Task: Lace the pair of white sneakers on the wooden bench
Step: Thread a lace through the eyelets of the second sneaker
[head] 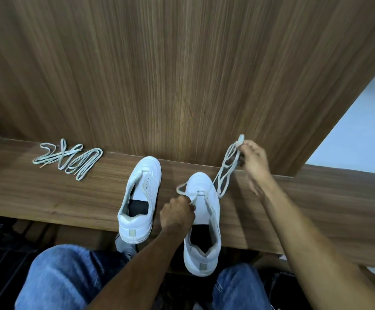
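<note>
I see L hand [176, 212] pinching lace at R sneaker [203, 222] eyelets; R hand [254, 158] holds bunched lace [225, 168] up; spare lace [69, 159] lies on bench [47, 193], L sneaker [140, 199] unlaced.

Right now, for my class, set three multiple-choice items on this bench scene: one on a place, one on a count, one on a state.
1. Where does the spare lace lie?
A. On the bench, left of both sneakers
B. Inside the left sneaker
C. On the person's knee

2. How many white sneakers stand on the bench?
A. One
B. Two
C. Three

3. What is the right hand doing?
A. Resting flat on the bench
B. Holding a bunched lace up above the bench
C. Gripping a sneaker's heel

Answers: 1 A, the loose lace sits far left on the wood. 2 B, a pair stands side by side. 3 B, its fingers pinch the loops, which trail down to the right sneaker, where the left hand is.
</note>
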Tool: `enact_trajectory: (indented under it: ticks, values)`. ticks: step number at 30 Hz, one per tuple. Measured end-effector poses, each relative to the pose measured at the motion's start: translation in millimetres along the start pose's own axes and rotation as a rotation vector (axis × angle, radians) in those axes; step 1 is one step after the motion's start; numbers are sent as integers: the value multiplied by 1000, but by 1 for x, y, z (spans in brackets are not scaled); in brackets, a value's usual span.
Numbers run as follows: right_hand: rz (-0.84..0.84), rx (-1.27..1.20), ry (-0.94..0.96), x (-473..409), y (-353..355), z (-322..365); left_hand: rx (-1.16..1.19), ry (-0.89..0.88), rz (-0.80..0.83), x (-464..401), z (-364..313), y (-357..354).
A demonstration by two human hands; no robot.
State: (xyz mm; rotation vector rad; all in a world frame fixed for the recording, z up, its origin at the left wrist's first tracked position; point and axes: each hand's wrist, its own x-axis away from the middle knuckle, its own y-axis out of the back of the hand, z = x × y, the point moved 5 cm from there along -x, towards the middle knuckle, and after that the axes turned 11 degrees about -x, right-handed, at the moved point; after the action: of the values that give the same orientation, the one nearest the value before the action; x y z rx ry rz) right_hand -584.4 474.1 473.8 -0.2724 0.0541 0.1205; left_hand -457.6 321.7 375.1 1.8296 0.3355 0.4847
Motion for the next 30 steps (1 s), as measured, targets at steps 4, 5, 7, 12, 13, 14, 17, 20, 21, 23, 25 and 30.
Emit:
enact_trajectory:
  ticks: [4, 5, 7, 12, 13, 14, 17, 20, 21, 23, 25, 30]
  values:
    - [-6, -275, -36, -5, -11, 14, 3, -12, 1, -1, 0, -1]
    - [5, -184, -61, -4, -13, 3, 7, -9, 3, -1, 0, -1]
    - [52, 98, -87, 0, -15, -27, 14, -5, -1, -1, 0, -1]
    - [379, 1041, -122, 20, -8, -109, 9, -7, 3, -2, 2, -2]
    - [390, 1110, -104, 23, -6, -115, 5, -12, 4, -3, 2, -3]
    - [378, 1147, -97, 27, -4, -116, 4, -18, 5, -4, 2, -4]
    - [317, 1211, -105, 26, 1, -117, 5, -35, 7, -5, 1, -5]
    - [320, 1297, -137, 26, -1, -117, 9, -29, 6, -5, 1, -6]
    - [338, 1323, -139, 26, -2, -117, 7, -26, 9, -6, 1, -6]
    - [365, 1347, -176, 25, -2, -118, 2, -26, 14, -6, 2, -7]
    - [396, 1335, -201, 24, -2, -119, -2, -26, 18, -7, 2, -8]
    - [390, 1146, -289, 27, 1, -115, -8, -25, 6, -6, 2, -8]
